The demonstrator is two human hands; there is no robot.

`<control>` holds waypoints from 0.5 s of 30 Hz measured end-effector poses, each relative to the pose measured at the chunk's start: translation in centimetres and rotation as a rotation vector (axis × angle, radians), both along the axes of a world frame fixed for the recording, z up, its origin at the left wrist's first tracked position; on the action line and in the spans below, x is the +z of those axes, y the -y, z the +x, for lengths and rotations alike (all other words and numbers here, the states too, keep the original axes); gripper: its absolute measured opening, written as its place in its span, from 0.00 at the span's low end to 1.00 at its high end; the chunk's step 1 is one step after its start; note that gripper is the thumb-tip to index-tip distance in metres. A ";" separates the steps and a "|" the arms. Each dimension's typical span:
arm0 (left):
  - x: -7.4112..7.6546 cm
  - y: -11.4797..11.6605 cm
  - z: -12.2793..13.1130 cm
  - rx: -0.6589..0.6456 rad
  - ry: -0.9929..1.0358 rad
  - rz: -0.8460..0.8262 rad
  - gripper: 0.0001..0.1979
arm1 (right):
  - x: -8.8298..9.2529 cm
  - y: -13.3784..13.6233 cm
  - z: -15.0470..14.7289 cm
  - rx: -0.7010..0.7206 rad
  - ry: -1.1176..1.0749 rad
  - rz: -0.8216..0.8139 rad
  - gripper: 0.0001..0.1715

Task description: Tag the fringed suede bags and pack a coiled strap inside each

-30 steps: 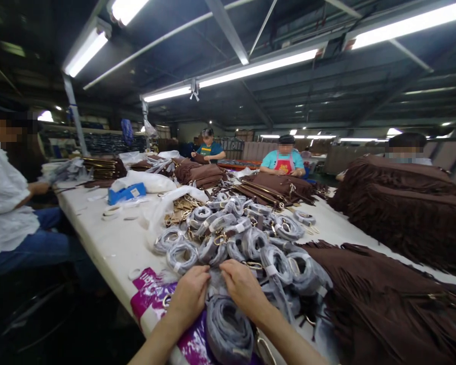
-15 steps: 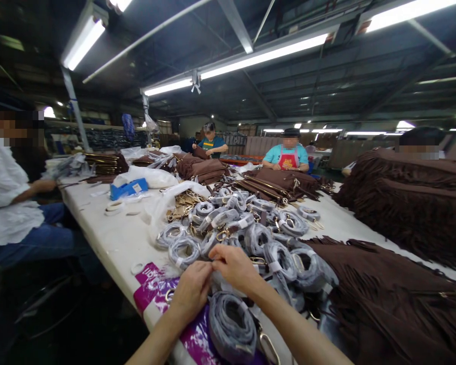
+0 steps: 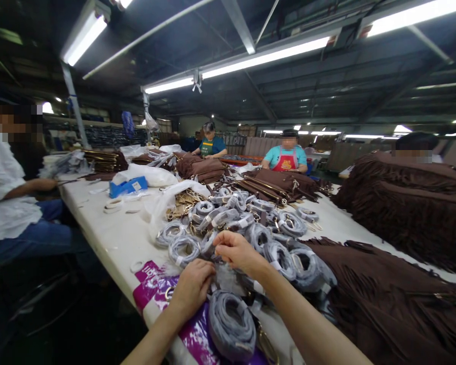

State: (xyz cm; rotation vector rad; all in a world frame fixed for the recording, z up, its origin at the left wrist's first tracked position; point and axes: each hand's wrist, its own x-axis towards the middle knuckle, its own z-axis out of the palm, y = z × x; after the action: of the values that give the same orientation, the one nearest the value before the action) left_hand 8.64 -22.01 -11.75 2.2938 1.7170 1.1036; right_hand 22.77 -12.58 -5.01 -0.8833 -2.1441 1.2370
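Observation:
A heap of coiled straps wrapped in grey film [image 3: 251, 228], with gold clasps, covers the middle of the white table [image 3: 110, 238]. My left hand [image 3: 193, 285] is closed on a wrapped strap near the table's front edge, over a purple and white plastic bag [image 3: 155, 291]. My right hand [image 3: 236, 251] is raised a little above it, fingers pinched on a piece of clear wrapping film that stretches down toward my left hand. One large wrapped coil [image 3: 231, 324] lies just in front of my hands.
Brown fringed bags lie at the right [image 3: 395, 299] and in piles behind [image 3: 410, 203]. A blue box [image 3: 128, 186], tape rolls and white plastic sit at the far left of the table. One person sits at the left [image 3: 7, 197]; others work at the far end.
My right hand has lifted up and away from my left, drawing the clear film out between them. My left hand stays low on the strap.

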 end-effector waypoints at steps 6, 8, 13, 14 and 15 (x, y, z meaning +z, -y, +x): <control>-0.3 -0.1 -0.2 -0.008 0.028 0.015 0.10 | 0.4 1.2 -0.4 0.039 -0.020 0.160 0.09; -0.3 0.0 -0.2 -0.003 0.032 0.012 0.10 | 0.1 1.6 -0.4 0.049 -0.045 0.189 0.08; -0.1 -0.1 -0.2 0.067 0.059 -0.057 0.09 | -0.6 1.1 1.1 -0.022 -0.106 0.203 0.05; 0.0 -0.1 -0.1 0.087 0.084 -0.074 0.08 | -0.5 0.9 1.5 -0.047 -0.162 0.126 0.04; 0.2 -0.1 0.0 0.101 0.114 -0.089 0.07 | -0.3 0.7 1.8 -0.067 -0.223 0.028 0.05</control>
State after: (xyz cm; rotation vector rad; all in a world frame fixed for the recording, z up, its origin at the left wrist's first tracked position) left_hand 8.60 -21.91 -11.56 2.0714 1.8173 1.1262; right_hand 24.54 -13.24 -5.33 -0.7605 -1.9355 1.2092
